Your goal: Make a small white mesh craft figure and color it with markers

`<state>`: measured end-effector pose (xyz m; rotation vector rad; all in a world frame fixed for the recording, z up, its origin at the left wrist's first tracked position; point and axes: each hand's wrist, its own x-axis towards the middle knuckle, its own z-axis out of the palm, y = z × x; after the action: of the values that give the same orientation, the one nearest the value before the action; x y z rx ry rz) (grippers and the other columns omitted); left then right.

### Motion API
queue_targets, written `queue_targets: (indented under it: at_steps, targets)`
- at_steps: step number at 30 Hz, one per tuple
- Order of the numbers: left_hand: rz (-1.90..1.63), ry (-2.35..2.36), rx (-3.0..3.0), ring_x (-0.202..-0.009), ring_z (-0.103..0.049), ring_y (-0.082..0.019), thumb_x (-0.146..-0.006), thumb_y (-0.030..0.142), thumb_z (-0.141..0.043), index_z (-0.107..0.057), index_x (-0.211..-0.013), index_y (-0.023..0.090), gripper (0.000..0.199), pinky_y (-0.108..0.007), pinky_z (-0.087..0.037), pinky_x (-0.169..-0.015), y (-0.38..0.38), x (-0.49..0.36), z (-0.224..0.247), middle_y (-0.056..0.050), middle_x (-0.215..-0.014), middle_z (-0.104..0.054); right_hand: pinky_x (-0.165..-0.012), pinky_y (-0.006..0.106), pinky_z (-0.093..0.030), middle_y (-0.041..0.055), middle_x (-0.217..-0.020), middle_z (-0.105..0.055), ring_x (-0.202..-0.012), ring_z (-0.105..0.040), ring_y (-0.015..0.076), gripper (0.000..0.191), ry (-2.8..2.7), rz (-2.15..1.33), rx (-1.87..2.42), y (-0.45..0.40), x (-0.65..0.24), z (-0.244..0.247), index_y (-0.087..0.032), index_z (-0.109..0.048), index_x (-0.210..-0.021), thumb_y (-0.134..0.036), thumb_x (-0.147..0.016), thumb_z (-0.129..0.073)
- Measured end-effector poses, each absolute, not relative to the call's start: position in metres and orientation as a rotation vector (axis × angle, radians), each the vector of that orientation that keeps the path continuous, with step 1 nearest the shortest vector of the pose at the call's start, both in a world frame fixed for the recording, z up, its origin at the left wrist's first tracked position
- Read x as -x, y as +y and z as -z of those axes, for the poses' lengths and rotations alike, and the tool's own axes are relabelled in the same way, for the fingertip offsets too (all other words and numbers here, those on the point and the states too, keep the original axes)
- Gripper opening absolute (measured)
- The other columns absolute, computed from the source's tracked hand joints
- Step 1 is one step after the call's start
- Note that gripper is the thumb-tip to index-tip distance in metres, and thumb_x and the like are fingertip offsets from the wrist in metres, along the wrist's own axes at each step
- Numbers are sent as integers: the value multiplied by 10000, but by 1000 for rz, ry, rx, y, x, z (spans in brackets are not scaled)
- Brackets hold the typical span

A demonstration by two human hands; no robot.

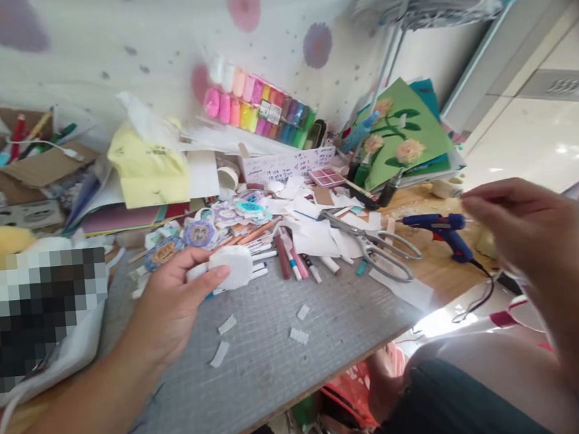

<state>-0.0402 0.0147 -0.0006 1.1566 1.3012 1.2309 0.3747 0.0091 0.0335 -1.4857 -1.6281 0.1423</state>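
At the centre of this clock face, just above the grey gridded surface point(277, 385), is a small white rounded piece point(234, 267), its broad face toward the viewer. The left hand point(175, 296) grips it from nine o'clock, thumb laid across the near side and bent fingers behind, its forearm slanting up from eight o'clock.

Far out at three o'clock, the right hand point(525, 225) is raised, wrist bent, fingers bunched with the tips together and pointing inward; whether they pinch anything cannot be told. Just beside those fingertips is a blue glue gun point(438, 225), nozzle pointing toward the centre.

Four little white strips point(299, 336) lie apart between four and just past six o'clock. Near the piece, at three, are markers point(289, 257), then grey-handled scissors point(387, 249). Decorated cut-outs point(200, 231) spread from ten to one. Farther out, a multicoloured clay pack point(263, 109) leans past twelve; a green flowered card point(398, 131) stands at two.
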Motion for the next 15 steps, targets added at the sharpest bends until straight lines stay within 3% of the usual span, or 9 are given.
queue_targets:
  at_steps: [1, 2, 5, 10, 15]
  targets:
    - [-1227, 1304, -1180, -717, -539, -115, -759, 242, -707, -595, -838, 195, 145, -220, -400, -665, 14, 40, 0, 62, -750, -625, -642, 308, -449, 53, -821, -623, -746, -578, 195, 43, -1763, -128, 1400, 5, -347, -34, -233, -634, -838, -274, -838, -623]
    - [-1223, 1310, -1196, -718, -539, -116, -761, 242, -703, -595, -829, 197, 135, -219, -400, -662, 13, 39, 0, 63, -748, -621, -667, 305, -457, 45, -780, -620, -742, -579, 185, 83, -2024, -258, 1270, 2, -317, -33, -219, -634, -760, -248, -837, -625]
    - [-1215, 1316, -1252, -709, -525, -115, -756, 255, -707, -602, -823, 213, 131, -217, -389, -650, 8, 40, 0, 71, -739, -605, -734, 299, -474, 70, -911, -637, -818, -598, 172, 137, -2587, -576, 1004, -3, -241, -19, -197, -677, -891, -151, -875, -548]
    - [-1176, 1408, -1547, -790, -553, -161, -712, 335, -741, -636, -823, 225, 189, -256, -400, -714, 4, 40, 3, 36, -830, -627, -829, 318, -471, 79, -1011, -618, -937, -586, 194, 212, -2710, -688, 1092, 9, -201, 4, -196, -680, -996, -108, -848, -557]
    - [-1206, 1441, -1653, -823, -585, -197, -706, 352, -740, -643, -832, 231, 200, -286, -419, -744, 7, 40, 6, 11, -851, -649, -791, 315, -465, 73, -936, -590, -870, -572, 187, 168, -2688, -748, 1114, 17, -199, 8, -166, -666, -802, -40, -785, -555]
